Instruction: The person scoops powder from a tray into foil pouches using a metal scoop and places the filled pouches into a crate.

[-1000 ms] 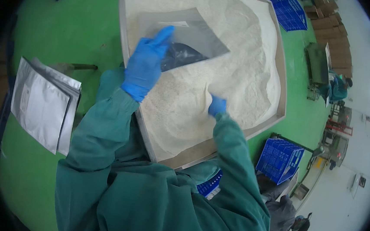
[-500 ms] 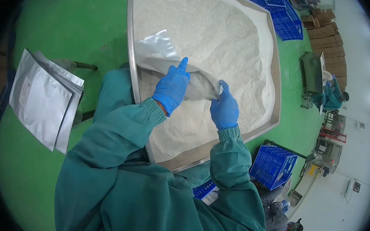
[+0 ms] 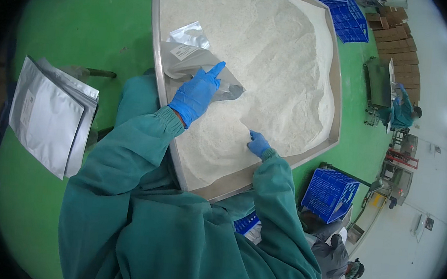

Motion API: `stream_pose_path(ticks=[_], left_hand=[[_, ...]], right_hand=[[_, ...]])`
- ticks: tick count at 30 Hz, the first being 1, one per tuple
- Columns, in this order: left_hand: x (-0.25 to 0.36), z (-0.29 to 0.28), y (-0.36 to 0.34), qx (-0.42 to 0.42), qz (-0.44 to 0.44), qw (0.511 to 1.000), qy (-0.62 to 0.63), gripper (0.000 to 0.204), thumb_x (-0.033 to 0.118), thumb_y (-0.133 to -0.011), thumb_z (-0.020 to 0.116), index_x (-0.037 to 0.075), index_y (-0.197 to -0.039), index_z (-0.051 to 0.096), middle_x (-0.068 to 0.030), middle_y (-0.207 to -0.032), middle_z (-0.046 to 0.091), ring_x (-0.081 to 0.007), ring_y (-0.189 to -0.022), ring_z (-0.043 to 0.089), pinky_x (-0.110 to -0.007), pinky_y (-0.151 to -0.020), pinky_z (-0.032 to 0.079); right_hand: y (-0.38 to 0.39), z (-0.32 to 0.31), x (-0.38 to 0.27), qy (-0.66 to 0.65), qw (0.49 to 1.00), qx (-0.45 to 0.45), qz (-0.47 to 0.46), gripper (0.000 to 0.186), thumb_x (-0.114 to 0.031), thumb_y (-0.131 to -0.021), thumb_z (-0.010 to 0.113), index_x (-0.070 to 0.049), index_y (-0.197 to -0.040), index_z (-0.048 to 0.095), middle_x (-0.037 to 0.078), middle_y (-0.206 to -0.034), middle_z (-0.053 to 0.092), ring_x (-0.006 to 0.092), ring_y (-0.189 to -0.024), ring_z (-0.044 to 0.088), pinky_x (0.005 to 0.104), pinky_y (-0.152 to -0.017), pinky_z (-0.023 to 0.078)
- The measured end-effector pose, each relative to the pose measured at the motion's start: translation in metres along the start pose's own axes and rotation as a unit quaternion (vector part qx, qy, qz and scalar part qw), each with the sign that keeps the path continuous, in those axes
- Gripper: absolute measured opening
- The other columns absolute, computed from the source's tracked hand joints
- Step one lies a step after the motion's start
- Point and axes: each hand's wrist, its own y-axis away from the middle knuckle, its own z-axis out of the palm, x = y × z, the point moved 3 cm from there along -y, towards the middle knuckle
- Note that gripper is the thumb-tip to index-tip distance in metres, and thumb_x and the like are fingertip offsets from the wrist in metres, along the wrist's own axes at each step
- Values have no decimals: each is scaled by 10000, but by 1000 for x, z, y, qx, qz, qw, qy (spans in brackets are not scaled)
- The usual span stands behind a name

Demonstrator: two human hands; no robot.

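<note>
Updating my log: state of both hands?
Left hand: holding a floppy silver foil bag.
Right hand: at loose whitish powder; open or closed, can't tell.

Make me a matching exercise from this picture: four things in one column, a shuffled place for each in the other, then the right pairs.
Things:
1. left hand
2. silver bags
3. right hand
4. cardboard boxes

Places:
A. piled up at the picture's upper right
B. at the powder, apart from any bag
C. outside the tray, at the picture's left
D. on the grey bag inside the tray

Right pairs: 1-D, 2-C, 3-B, 4-A
</note>
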Motion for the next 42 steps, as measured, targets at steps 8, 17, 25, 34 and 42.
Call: stream_pose_path(ticks=[8,17,25,34,42], left_hand=[[12,-6,11,-46,-70,994,73,604,10,-848,461,88,-1419,280,-180,-894,517,-343,-838,530,-395,-753,464],[15,0,-39,23,-35,995,95,536,-19,-819,436,-31,-1349,359,-214,-968,584,-339,-907,559,-394,-776,450],[11,9,-14,6,-69,993,92,507,9,-856,453,27,-1358,381,-196,-930,577,-330,-841,566,-371,-758,463],[16,-7,8,-40,-55,988,136,573,4,-856,467,57,-1405,310,-168,-818,529,-311,-784,530,-356,-737,459],[36,15,-16,70,-51,983,161,604,-59,-763,455,-15,-1357,358,-195,-928,561,-340,-846,550,-395,-771,455]], right_hand=[[72,-93,-80,-280,933,155,-166,535,-15,-736,572,-107,-1260,516,166,-989,655,261,-887,638,327,-779,487],[112,-189,-149,-63,911,404,-56,503,-58,-784,566,-180,-1270,523,143,-982,661,327,-875,638,394,-728,487],[7,-24,-38,147,988,41,7,535,-77,-750,590,-147,-1276,518,131,-1080,639,299,-982,609,404,-928,404],[61,-69,-44,-319,942,-33,-100,460,-16,-763,578,-72,-1219,560,118,-1003,645,176,-900,598,308,-812,478],[112,-181,-193,103,933,343,-38,511,-130,-765,632,-180,-1262,520,154,-792,649,333,-748,633,412,-672,493]])
